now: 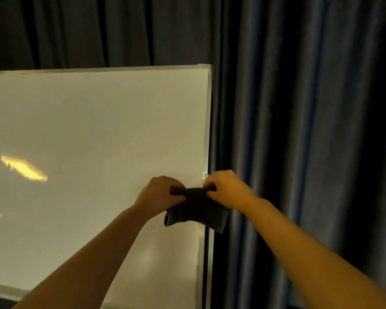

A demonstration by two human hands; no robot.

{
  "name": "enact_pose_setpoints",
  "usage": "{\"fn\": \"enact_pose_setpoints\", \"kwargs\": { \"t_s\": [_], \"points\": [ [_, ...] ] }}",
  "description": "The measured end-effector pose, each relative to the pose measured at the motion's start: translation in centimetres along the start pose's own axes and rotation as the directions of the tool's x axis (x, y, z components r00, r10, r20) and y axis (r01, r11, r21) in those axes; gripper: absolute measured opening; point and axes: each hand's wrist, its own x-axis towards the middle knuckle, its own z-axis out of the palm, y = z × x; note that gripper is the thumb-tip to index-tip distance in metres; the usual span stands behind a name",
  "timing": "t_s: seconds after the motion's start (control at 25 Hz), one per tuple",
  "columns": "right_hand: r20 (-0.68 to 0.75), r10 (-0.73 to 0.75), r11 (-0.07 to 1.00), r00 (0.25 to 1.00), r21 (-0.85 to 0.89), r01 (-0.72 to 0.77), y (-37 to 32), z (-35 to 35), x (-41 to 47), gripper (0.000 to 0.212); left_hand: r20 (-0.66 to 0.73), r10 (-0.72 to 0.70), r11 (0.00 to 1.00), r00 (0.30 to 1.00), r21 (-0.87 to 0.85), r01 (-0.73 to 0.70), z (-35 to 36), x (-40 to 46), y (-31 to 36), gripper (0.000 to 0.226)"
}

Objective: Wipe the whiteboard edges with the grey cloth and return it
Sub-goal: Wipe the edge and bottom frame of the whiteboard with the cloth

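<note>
here both hands hold the grey cloth in front of the whiteboard, close to its right edge and about two thirds of the way down. left hand has its fingers curled shut around one end of the cloth's top fold; right hand pinches the other end, fingers closed on the fabric. the cloth hangs bunched between them, lower part drooping across the frame line. judgement: the two-handed hold looks like refolding or tightening the cloth into a firm pad so it can wrap the narrow frame. dark curtain hangs just behind the edge, so a loose corner could snag there. where the cloth returns to is not in view.
</note>
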Motion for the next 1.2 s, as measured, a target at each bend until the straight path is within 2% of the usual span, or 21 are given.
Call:
{"fn": "enact_pose_setpoints", "kwargs": {
  "t_s": [0.36,0.68,0.92,1.0,1.08,1.16,1.2],
  "points": [
    [-0.141,0.035,0.994,0.989,-0.102,-0.050,5.0,-1.4,9.5,0.012,-0.038,0.126,0.990,0.991,-0.065,-0.129,-0.3,12.6,-2.0,0.020],
    [-0.417,-0.029,0.982,0.908,-0.183,-0.052,8.8,-5.7,17.8,0.014,-0.239,0.314,0.941,0.919,-0.048,-0.334,-3.2,24.7,-1.7,0.020],
    [-0.483,-0.071,0.938,0.873,-0.330,-0.106,9.4,-7.1,22.3,0.019,-0.311,0.361,0.921,0.879,-0.031,-0.389,-4.7,30.0,-2.3,0.022],
    [-0.558,-0.107,0.915,0.823,-0.379,-0.139,9.4,-8.2,23.9,0.019,-0.378,0.382,0.906,0.843,-0.026,-0.422,-5.6,31.5,-1.8,0.024],
    [-0.684,-0.141,0.917,0.716,-0.362,-0.166,9.4,-8.6,25.5,0.018,-0.461,0.400,0.896,0.792,0.012,-0.445,-6.5,32.8,-1.1,0.026],
    [-0.792,-0.112,0.950,0.601,-0.263,-0.170,9.6,-7.8,26.9,0.020,-0.511,0.428,0.888,0.745,0.085,-0.452,-6.9,34.0,-0.9,0.030],
    [-0.827,-0.053,0.973,0.560,-0.170,-0.159,9.7,-7.1,27.4,0.021,-0.514,0.439,0.886,0.737,0.108,-0.451,-6.8,34.4,-0.9,0.032]
  ]
}}
